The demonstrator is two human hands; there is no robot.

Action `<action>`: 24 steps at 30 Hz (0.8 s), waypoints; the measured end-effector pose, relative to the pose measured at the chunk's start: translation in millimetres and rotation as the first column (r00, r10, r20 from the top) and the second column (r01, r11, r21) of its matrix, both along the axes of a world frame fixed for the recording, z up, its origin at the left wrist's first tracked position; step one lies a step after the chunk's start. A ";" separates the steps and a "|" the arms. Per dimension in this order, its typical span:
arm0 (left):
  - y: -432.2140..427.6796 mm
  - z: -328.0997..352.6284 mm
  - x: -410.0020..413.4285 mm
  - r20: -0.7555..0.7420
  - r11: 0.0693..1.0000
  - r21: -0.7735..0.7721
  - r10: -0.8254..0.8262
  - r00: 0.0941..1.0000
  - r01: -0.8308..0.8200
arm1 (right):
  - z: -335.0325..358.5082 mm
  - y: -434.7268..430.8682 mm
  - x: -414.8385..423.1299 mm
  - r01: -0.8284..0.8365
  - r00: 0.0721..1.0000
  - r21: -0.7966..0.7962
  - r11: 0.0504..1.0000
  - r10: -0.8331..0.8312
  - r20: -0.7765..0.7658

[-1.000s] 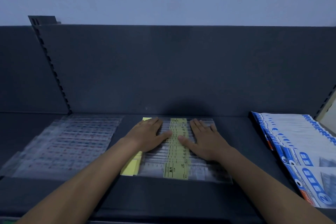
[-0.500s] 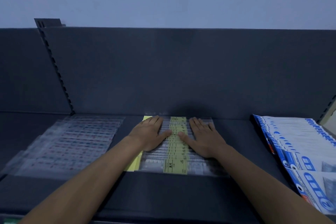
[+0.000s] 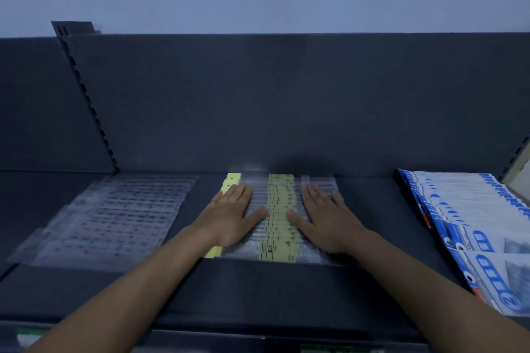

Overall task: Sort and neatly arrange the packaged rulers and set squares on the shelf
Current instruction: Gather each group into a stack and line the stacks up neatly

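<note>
A row of clear packaged rulers with yellow labels [image 3: 279,218] lies overlapped in the middle of the dark shelf [image 3: 258,289]. My left hand [image 3: 232,215] rests flat on the left part of this row, fingers spread. My right hand [image 3: 324,218] lies flat on the right part, thumb touching the yellow label strip. Yellow card edges [image 3: 231,182] stick out at the row's left side. Another spread of clear ruler packs with red and blue print [image 3: 114,218] covers the shelf to the left.
Blue and white packaged sets [image 3: 473,226] are fanned out at the right end of the shelf. The dark back panel [image 3: 272,100] rises behind everything, with a slotted upright [image 3: 86,100] at the left. The shelf's front lip runs below my forearms.
Both hands stay flat on the yellow-labelled rulers and have slid slightly apart; the packs under them look a little more squared up. The view shifted slightly.
</note>
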State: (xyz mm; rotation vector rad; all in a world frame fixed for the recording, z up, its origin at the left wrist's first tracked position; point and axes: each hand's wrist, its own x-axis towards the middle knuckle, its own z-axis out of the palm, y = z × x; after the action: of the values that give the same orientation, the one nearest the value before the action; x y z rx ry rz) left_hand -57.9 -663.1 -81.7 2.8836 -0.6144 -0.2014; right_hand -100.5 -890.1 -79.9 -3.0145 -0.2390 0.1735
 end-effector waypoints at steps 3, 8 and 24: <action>1.0 -3.4 -1.9 0.017 1.000 0.009 0.005 1.000 -0.005 | -2.3 -0.1 -1.7 -0.013 1.000 0.015 1.000 0.013 0.007; -2.5 7.4 -3.5 0.193 0.991 0.133 -0.046 0.980 0.020 | 3.8 2.6 -8.8 -0.005 0.998 0.107 0.994 -0.002 0.061; -180.1 73.1 -56.6 0.275 0.839 -0.085 -0.499 0.822 0.537 | 84.5 -180.2 -122.4 0.394 0.914 0.276 0.877 -0.405 -0.017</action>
State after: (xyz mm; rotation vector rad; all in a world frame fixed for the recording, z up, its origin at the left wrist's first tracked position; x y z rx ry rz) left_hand -114.6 -843.2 -8.6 2.5349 -1.3957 0.1305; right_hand -222.8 -1070.3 4.6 -2.7139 0.3339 0.0351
